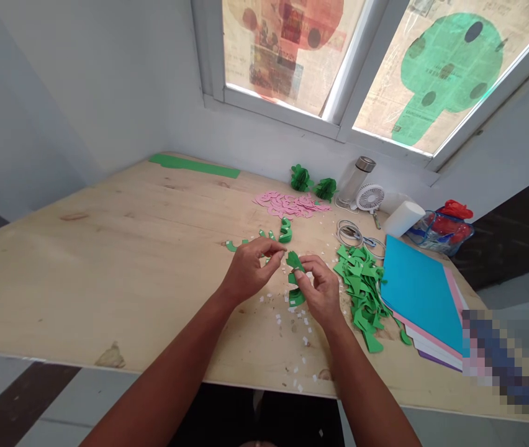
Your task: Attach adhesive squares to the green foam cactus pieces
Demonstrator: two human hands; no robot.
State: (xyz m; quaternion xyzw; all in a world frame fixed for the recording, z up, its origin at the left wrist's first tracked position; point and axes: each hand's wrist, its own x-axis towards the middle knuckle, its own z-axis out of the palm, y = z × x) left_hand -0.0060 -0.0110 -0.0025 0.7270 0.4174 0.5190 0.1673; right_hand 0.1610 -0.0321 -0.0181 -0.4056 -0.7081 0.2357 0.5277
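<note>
Head view: green cutout [294,261] in right hand [320,287]

The right hand grips it between thumb and fingers above the table [153,279]. The left hand [254,264], thumb and forefinger nearly meeting, is just beside it; whether it holds anything cannot be told. Green scraps [362,288] lie to the right.

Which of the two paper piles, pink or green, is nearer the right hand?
The green pile, just to the right of the right hand, beside the blue sheet. The pink pile lies farther off, toward the window.
</note>
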